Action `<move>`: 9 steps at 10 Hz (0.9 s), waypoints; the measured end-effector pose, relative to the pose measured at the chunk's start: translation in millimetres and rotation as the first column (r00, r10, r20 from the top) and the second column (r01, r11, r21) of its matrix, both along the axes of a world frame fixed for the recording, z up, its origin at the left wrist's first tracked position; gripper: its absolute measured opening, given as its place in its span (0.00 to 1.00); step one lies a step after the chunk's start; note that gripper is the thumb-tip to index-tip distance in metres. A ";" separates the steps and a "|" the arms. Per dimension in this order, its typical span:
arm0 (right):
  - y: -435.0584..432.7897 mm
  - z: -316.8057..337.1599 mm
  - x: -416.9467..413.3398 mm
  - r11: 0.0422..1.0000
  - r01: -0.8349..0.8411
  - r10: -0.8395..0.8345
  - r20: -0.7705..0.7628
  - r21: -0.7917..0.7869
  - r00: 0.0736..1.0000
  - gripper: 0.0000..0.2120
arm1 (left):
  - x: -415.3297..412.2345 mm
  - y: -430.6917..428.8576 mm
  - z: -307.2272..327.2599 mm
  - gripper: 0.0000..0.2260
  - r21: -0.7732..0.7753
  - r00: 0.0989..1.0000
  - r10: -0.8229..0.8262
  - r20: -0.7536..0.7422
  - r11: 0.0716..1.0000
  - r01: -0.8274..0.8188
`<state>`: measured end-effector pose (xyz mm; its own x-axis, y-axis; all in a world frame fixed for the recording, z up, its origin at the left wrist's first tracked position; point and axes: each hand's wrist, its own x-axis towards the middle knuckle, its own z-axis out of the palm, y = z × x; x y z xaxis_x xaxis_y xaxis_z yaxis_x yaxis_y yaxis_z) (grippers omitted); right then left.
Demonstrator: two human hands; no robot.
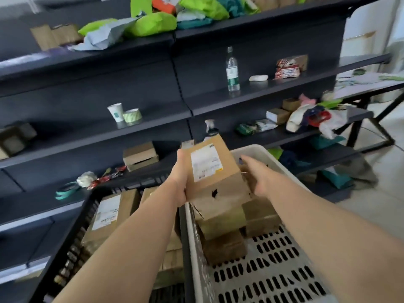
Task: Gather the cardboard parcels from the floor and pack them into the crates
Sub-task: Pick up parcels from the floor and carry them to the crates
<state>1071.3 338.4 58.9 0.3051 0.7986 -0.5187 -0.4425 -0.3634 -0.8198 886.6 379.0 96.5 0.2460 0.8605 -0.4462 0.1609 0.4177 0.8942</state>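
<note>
My left hand (180, 178) grips the left side of a brown cardboard parcel (215, 184) with a white shipping label on top. The parcel is tilted over the white slotted crate (273, 265). My right hand (254, 174) is at the parcel's right side, fingers spread, touching or close beside it. Several smaller cardboard parcels (260, 215) lie in the white crate under the held one. To the left stands a black crate (72, 243) packed with parcels, one with a white label (107, 212).
Dark shelving (153, 125) runs behind the crates, holding a bottle (232, 71), a paper cup (115, 112), tape rolls, small boxes (140, 156) and green mailer bags (150, 24). A black-framed table (367, 84) stands at the right over pale floor.
</note>
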 end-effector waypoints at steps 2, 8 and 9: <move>12.7 -4.9 -4.1 1.000 0.005 -0.005 0.091 0.008 0.996 0.16 | 8.5 3.3 -5.7 0.34 0.085 0.998 0.055 -0.044 0.995 -0.051; 26.8 31.3 -189.7 0.849 -0.434 0.096 0.721 0.300 0.687 0.10 | -152.2 -32.0 3.9 0.21 0.191 0.865 0.499 -0.050 0.855 -0.483; 15.3 25.4 -249.9 0.788 -0.572 0.225 0.759 0.227 0.611 0.10 | -214.3 -50.4 1.1 0.21 0.202 0.801 0.597 -0.038 0.790 -0.579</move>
